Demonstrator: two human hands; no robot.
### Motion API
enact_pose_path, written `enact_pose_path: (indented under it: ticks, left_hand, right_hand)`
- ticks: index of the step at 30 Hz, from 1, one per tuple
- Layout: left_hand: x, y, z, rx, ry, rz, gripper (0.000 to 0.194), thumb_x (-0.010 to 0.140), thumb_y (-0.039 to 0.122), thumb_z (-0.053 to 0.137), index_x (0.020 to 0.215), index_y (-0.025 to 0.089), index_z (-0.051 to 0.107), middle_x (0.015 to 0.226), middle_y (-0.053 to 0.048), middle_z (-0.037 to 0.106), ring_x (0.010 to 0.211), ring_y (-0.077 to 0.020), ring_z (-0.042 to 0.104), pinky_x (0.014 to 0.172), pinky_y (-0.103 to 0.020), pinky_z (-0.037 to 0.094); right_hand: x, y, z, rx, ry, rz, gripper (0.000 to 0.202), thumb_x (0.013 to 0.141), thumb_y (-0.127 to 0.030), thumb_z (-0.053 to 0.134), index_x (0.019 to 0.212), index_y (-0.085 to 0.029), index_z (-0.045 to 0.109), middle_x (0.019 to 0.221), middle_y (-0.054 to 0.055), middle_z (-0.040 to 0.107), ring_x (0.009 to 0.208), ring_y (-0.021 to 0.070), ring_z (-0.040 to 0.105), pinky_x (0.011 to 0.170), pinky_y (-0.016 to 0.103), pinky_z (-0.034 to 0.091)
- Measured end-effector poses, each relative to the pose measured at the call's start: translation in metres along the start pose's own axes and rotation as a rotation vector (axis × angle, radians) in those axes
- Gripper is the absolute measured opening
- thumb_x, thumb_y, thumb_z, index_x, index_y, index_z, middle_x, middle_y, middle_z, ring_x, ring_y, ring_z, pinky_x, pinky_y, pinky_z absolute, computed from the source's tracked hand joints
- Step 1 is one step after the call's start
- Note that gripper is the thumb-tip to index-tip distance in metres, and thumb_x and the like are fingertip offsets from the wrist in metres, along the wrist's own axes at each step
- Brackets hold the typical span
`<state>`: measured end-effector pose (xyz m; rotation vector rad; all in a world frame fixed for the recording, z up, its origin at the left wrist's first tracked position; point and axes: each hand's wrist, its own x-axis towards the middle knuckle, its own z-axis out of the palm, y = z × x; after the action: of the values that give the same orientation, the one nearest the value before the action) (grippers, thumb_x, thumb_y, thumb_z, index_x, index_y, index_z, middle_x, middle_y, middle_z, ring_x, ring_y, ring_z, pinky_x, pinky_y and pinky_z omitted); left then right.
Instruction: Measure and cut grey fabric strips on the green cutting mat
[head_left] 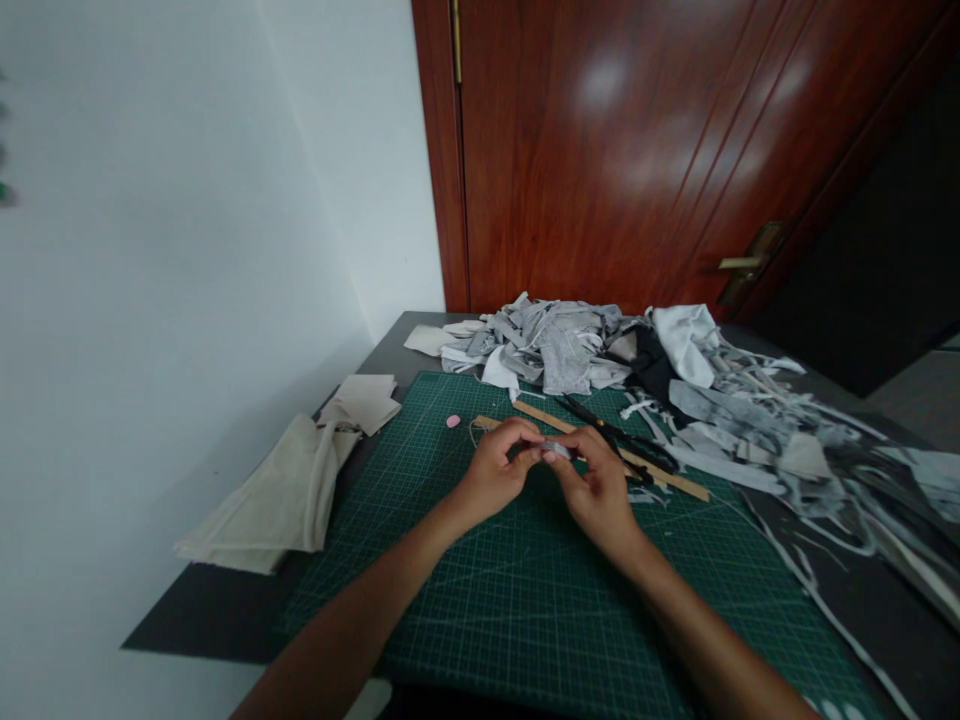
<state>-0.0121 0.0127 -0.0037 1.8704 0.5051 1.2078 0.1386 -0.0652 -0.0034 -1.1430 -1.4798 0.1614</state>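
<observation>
Both hands meet above the green cutting mat (517, 590), pinching a small grey piece of fabric (556, 449) between thumbs and fingers. My left hand (499, 468) has its fingers closed on the piece's left end. From the other side, my right hand (598, 490) grips it with thumb and forefinger. Just beyond the hands lie black scissors (645, 448) and wooden rulers (684, 485), partly hidden by my right hand. A pink oval piece (453, 421) rests on the mat to the left.
Grey and white fabric scraps (559, 345) are heaped along the back and right of the dark table (217, 605). Folded cream fabric (281, 500) lies at the left edge, beside the white wall. Behind the table stands a reddish wooden door (585, 150).
</observation>
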Motion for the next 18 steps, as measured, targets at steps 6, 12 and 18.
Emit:
enact_pose_path:
  ticks: [6,12,18]
  left_hand:
    - [-0.002,-0.001,0.005,-0.053,0.052,-0.062,0.006,0.086,0.025,0.07,0.085,0.02,0.069,0.094,-0.006,0.072,0.091,-0.0211,0.068,0.087,-0.035,0.052]
    - [-0.007,-0.005,0.021,-0.283,0.154,-0.237,0.014,0.081,0.027,0.075,0.09,0.019,0.067,0.089,-0.003,0.07,0.085,-0.0189,0.066,0.083,-0.032,0.052]
    - [-0.01,-0.001,0.024,-0.256,0.213,-0.161,0.013,0.082,0.025,0.075,0.083,0.02,0.063,0.088,-0.003,0.07,0.085,-0.0182,0.067,0.082,-0.031,0.053]
  right_hand:
    - [0.001,-0.001,0.004,0.047,0.052,0.07,0.003,0.091,-0.026,0.071,0.09,-0.024,0.073,0.082,0.002,0.069,0.078,0.0225,0.063,0.073,0.036,0.05]
    - [-0.006,-0.002,0.021,0.243,0.219,0.313,0.019,0.08,-0.03,0.082,0.096,-0.022,0.074,0.092,0.004,0.078,0.087,0.0253,0.07,0.082,0.04,0.055]
    - [-0.005,-0.002,0.018,0.24,0.176,0.225,0.005,0.084,-0.026,0.079,0.087,-0.023,0.077,0.085,0.003,0.078,0.083,0.024,0.071,0.082,0.038,0.055]
